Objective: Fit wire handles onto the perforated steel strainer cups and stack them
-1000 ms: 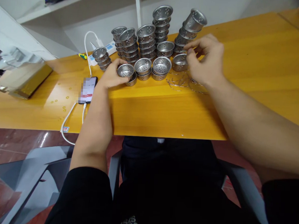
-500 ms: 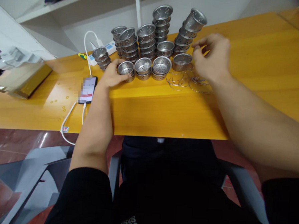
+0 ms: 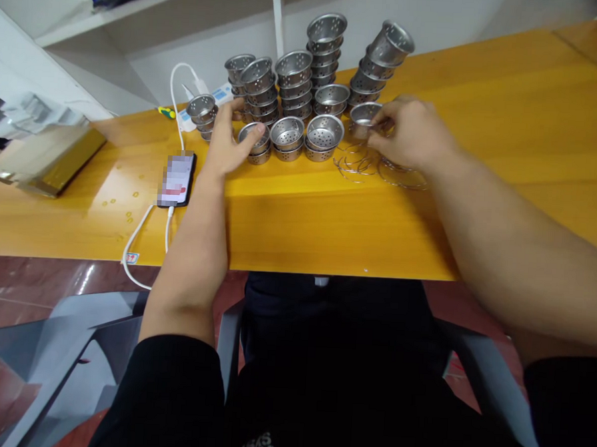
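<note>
Small perforated steel cups stand in stacks at the back of the wooden table. My left hand is beside the front-left cup stack. Its thumb lies over the near rim and its fingers reach behind, apart from the thumb. My right hand has its thumb and fingertips closed on the rim of a single low cup at the right of the front row. Two short stacks, the middle one and the right one, stand between my hands. Loose thin wire rings lie below my right hand.
Taller cup stacks stand behind, the right one leaning. A phone with a white cable lies left of my left forearm. A power strip sits behind the left stacks. A cardboard box rests at the far left.
My right hand has come down and left onto the low cup's rim. My left thumb has lifted from the cup's front side to its rim.
</note>
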`<action>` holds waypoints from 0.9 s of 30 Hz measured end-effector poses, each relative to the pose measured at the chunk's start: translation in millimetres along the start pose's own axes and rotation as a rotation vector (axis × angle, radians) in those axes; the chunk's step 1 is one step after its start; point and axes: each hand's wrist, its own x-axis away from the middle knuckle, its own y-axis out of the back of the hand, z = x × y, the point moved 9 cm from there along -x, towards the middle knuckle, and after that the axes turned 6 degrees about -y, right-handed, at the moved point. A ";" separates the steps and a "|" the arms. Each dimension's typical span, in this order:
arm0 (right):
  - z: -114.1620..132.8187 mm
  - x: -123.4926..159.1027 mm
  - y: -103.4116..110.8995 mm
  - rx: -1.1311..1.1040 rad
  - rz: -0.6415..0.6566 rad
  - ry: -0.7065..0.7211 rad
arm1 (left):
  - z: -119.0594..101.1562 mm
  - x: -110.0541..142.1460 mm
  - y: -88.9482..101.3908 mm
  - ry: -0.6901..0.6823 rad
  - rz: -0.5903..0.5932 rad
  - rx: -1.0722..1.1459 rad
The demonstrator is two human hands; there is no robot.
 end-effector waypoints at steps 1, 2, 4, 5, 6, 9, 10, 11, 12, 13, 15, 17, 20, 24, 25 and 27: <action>5.7 2.8 8.6 -0.017 -0.055 0.022 | -8.1 -1.5 4.4 -0.018 -0.037 -0.023; 11.7 6.1 17.1 -0.038 -0.108 0.049 | -18.2 -2.8 8.0 -0.040 -0.067 -0.047; 24.7 13.6 30.4 -0.089 -0.189 0.119 | -42.1 -4.3 11.5 -0.083 -0.103 -0.091; 31.7 17.3 34.3 -0.118 -0.212 0.166 | -54.9 -4.6 10.8 -0.100 -0.106 -0.106; 38.7 20.5 35.5 -0.142 -0.217 0.215 | -68.2 -4.8 8.0 -0.120 -0.095 -0.112; 57.0 27.3 27.6 -0.173 -0.169 0.333 | -108.2 -3.9 -9.6 -0.211 -0.019 -0.083; 62.3 29.1 23.4 -0.172 -0.153 0.362 | -119.2 -3.3 -18.2 -0.237 0.021 -0.066; 67.0 30.7 19.1 -0.170 -0.136 0.382 | -128.0 -2.4 -27.3 -0.252 0.061 -0.053; 71.4 32.3 14.7 -0.169 -0.117 0.397 | -133.8 -1.5 -37.6 -0.254 0.113 -0.044; 75.4 34.1 10.7 -0.173 -0.095 0.409 | -137.6 -0.5 -47.8 -0.251 0.163 -0.034; 82.6 38.1 3.9 -0.194 -0.041 0.427 | -139.8 1.7 -64.7 -0.239 0.237 0.000; 89.4 43.9 3.3 -0.238 -0.012 0.465 | -135.3 2.7 -74.7 -0.214 0.260 0.038; 90.8 49.6 16.2 -0.311 -0.065 0.495 | -121.6 2.3 -78.7 -0.168 0.232 0.060; 55.7 33.4 30.8 -0.257 -0.164 0.281 | -101.1 -0.8 -66.6 -0.150 0.083 0.025; 44.2 26.6 27.8 -0.200 -0.140 0.230 | -94.3 -1.7 -61.1 -0.142 0.025 0.019; 24.0 13.1 7.6 -0.030 0.015 0.190 | -78.0 -2.9 -50.3 -0.122 -0.087 0.019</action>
